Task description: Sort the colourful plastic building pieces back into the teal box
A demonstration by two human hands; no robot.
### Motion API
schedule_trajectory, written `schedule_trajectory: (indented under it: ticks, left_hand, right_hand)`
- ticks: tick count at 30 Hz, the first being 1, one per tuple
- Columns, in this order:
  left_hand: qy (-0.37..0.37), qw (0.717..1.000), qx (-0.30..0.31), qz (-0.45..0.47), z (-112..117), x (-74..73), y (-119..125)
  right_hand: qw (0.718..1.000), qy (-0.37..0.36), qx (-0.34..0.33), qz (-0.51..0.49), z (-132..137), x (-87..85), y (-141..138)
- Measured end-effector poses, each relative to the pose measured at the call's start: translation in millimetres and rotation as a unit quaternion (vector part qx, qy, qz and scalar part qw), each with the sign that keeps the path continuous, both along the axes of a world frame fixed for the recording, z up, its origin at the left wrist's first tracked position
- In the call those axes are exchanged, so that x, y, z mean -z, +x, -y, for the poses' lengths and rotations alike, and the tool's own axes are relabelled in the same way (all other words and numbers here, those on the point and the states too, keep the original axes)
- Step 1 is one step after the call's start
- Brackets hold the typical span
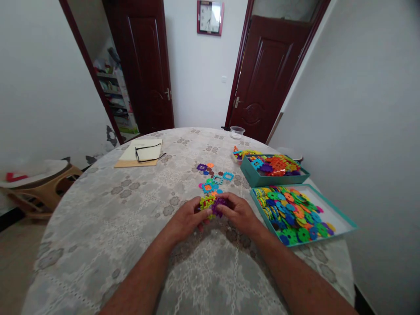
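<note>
My left hand (188, 216) and my right hand (239, 212) meet at the middle of the round table (98, 227). Between the fingertips is a small cluster of plastic interlocking pieces. The left fingers pinch a yellow-green piece (206, 202). The right fingers pinch a purple piece (219, 204) that touches it. Just beyond the hands lie several loose pieces (213, 181) in blue, teal, purple and orange on the lace cloth.
At the right, a teal box lid (341, 218) holds many flat coloured discs, and a teal box (252, 175) behind it is full of pieces. A clear plastic cup (237, 131) stands at the far edge. Glasses (147, 153) lie on a notebook (131, 157) at far left. A wooden stool (42, 183) is left of the table.
</note>
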State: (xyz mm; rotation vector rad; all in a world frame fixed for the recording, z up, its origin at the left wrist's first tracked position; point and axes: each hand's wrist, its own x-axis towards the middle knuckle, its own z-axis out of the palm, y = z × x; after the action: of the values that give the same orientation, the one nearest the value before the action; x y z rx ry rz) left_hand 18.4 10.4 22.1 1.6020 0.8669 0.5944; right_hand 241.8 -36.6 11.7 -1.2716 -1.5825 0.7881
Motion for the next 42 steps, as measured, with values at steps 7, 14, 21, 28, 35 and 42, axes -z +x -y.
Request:
schedule_trajectory:
  ticks: [7,14,21,28,35,42]
  left_hand:
    - [-0.033,0.996,0.080,0.033,5.6,-0.6,0.7]
    - [0.020,0.998,-0.050,0.039,-2.6,3.3,2.8]
    - [0.270,0.932,-0.128,-0.205,-8.0,7.0,-10.1]
    - [0.293,0.897,-0.064,-0.324,1.3,3.6,-9.8]
    - [0.293,0.889,-0.055,-0.347,0.8,5.1,-10.0]
    - [0.293,0.885,-0.052,-0.357,3.9,-0.5,-7.7]
  right_hand:
    - [0.993,-0.068,-0.087,-0.042,3.2,-7.4,-4.7]
    - [0.996,-0.070,0.001,0.046,5.9,-41.4,16.3]
    - [0.901,0.058,0.346,0.255,-28.2,-97.6,111.7]
    - [0.815,-0.038,0.432,0.385,-69.7,-111.8,184.3]
    - [0.801,0.074,0.394,0.444,-61.7,-100.1,150.6]
    - [0.887,-0.032,0.126,0.444,-83.6,-48.5,57.7]
